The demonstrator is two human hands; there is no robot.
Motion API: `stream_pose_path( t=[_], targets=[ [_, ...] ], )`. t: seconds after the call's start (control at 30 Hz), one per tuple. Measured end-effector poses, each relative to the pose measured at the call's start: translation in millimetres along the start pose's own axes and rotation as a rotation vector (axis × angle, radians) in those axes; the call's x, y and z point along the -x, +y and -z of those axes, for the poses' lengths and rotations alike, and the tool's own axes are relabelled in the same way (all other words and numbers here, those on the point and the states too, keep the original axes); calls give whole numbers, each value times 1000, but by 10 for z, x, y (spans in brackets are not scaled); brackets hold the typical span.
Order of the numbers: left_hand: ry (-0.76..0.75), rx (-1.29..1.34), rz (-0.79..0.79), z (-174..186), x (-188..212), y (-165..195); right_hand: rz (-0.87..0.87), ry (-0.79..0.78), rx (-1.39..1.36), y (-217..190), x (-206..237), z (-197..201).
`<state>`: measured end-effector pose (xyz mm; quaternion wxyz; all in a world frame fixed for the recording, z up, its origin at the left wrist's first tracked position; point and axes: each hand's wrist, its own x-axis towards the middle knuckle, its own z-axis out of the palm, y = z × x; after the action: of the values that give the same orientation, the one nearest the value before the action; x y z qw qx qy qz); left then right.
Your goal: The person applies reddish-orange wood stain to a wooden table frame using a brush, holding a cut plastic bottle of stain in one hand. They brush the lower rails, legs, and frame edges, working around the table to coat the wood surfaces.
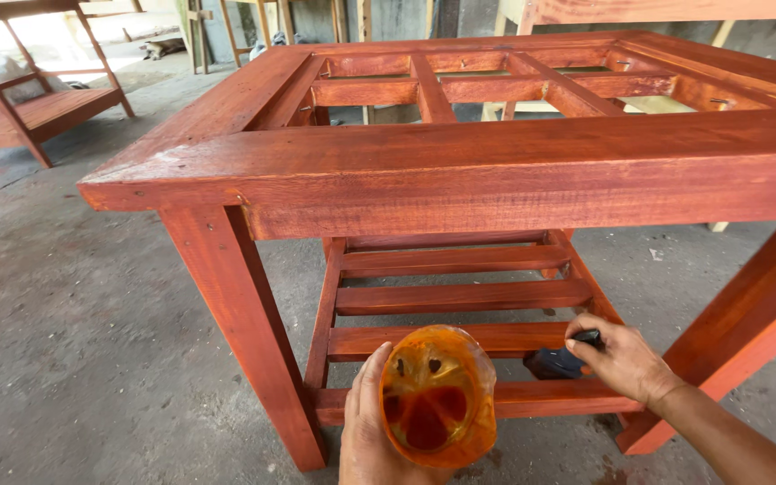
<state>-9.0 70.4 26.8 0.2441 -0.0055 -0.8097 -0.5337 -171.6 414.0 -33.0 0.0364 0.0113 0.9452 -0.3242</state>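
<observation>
Red-stained wooden table frame (460, 171) fills centre and right of frame, slatted lower shelf (460, 296) beneath. Second stained frame (24, 112) upper left, on concrete floor (74, 341). Bottom centre: left hand (365, 436), grip closed round stain-smeared plastic container (437, 395). Lower right: right hand (621, 359), grip closed on dark brush (557, 361) at shelf slats.

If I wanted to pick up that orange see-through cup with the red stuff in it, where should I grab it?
Probably around its side wall, coming in from the left and below, just as the left hand holds the orange cup now. Its open mouth tilts toward the camera with red liquid pooled inside, so a grip wrapped round the wall, away from the stained rim, looks safest. Hold it mouth up.
</observation>
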Motion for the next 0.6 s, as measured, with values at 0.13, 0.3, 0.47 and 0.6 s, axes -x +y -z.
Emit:
stream_pose_path(
  t=[0.13, 0.3, 0.47, 0.6],
  targets=[
    [-73, -15, -33, -21, 6, 7, -9, 49, -188, 43, 151, -47],
    [-67, 65, -91, -111, 77, -8, 55, 64, -282, -340, 322, 196],
    [-64, 60, -99, -145, 130, -53, -22, 222, 203, -1006, 945, 636],
    [-67, 77, -180, -180, 95, -92, -36, 13, 475, -1000, 1335, 474]
  ],
)
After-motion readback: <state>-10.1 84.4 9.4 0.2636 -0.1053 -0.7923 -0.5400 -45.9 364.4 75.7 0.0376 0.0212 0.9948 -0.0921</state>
